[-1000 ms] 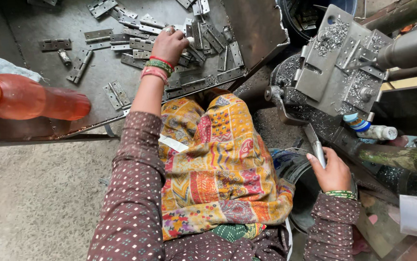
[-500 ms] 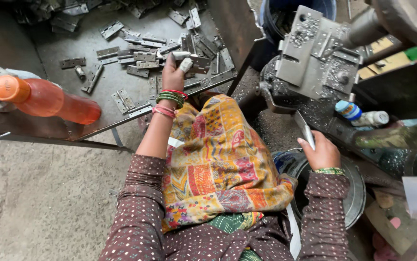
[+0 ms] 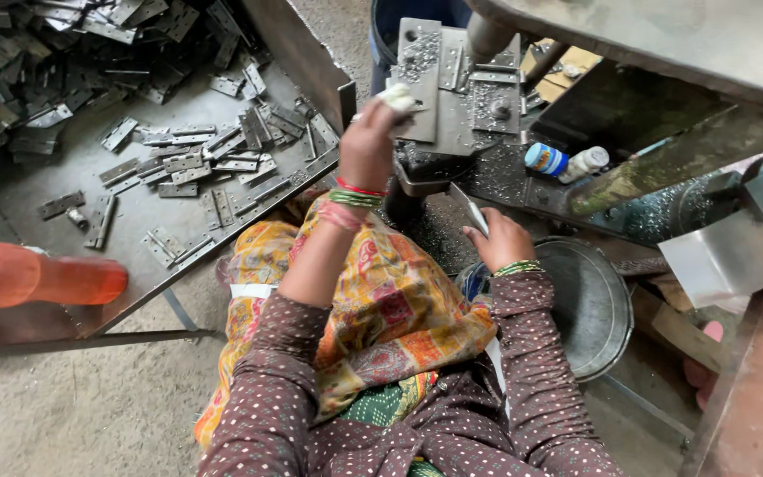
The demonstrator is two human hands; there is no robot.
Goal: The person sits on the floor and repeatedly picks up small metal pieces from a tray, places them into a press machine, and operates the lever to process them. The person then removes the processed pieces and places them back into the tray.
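Change since half a second earlier: left hand (image 3: pixel 368 146) has risen from the tray (image 3: pixel 10 212) of loose hinges (image 3: pixel 178 168) to the press plate (image 3: pixel 452 97), fingers pinched shut on one hinge blank (image 3: pixel 399 97) at the plate's left edge. Right hand (image 3: pixel 501 240) stays closed around one lever handle (image 3: pixel 470 208) below the plate. Count: two hands, well apart; one orange bottle (image 3: pixel 37 278) at left; one small blue-capped bottle (image 3: pixel 567 161); one round metal pan (image 3: pixel 589 305); hinges on tray too many to count.
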